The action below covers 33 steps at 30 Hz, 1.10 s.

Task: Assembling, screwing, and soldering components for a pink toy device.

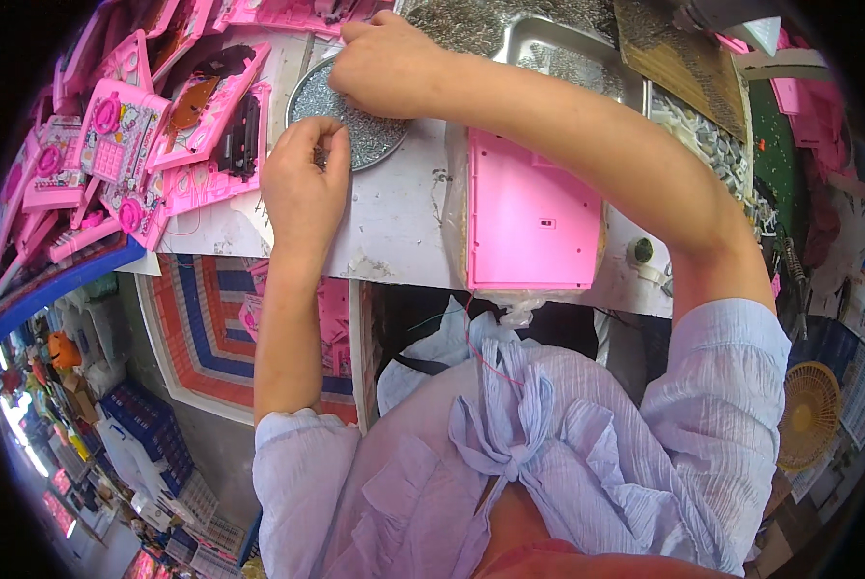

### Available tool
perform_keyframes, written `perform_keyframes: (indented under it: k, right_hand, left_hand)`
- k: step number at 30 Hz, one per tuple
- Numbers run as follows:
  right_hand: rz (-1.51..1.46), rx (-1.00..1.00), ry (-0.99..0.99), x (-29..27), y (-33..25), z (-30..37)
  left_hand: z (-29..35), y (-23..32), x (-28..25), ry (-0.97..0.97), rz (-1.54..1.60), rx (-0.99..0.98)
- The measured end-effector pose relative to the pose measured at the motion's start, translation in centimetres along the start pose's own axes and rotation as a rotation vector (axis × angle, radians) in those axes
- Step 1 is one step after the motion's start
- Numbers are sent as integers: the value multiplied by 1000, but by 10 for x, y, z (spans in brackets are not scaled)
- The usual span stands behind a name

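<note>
My left hand [305,183] is at the near left edge of a round metal dish [379,163]. Its thumb and fingers are curled together, and whatever they hold is too small to make out. Small silvery screws [367,137] fill the dish. Across its far side reaches my right hand [390,66], fingers closed and bent down toward the left; what is in them is hidden. Under my right forearm a flat pink plastic panel [524,227] lies on a plastic-wrapped pad at the table's front edge. A small dark slot and several holes show in it.
Pink toy housings [114,145] are heaped at the left, some with wires and dark parts. At the back are a metal tray [572,37], loose small metal pieces [461,24] and a brown board [679,72]. White plastic parts [708,145] lie at the right.
</note>
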State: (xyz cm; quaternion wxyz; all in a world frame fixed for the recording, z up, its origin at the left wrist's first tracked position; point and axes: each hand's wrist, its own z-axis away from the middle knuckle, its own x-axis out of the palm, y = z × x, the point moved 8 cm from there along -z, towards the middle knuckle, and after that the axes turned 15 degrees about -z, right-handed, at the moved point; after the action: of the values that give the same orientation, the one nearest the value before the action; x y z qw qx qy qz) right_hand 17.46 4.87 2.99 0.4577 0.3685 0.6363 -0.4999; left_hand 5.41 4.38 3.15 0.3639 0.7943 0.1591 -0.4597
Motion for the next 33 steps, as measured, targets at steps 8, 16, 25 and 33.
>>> perform_keyframes:
  k: [8, 16, 25, 33]
  right_hand:
    - [-20, -2, 85, 1, 3, -4]
    - [-94, 11, 253, -28, 14, 12]
    - [-423, 365, 446, -88, 68, 249]
    - [-401, 266, 464, -66, 68, 243]
  left_hand:
    - [-10, -7, 3, 4, -159, -8]
    - [-19, -10, 2, -11, -179, 14]
    - [22, 19, 19, -241, 460, -137]
    - [20, 73, 26, -394, 344, 76]
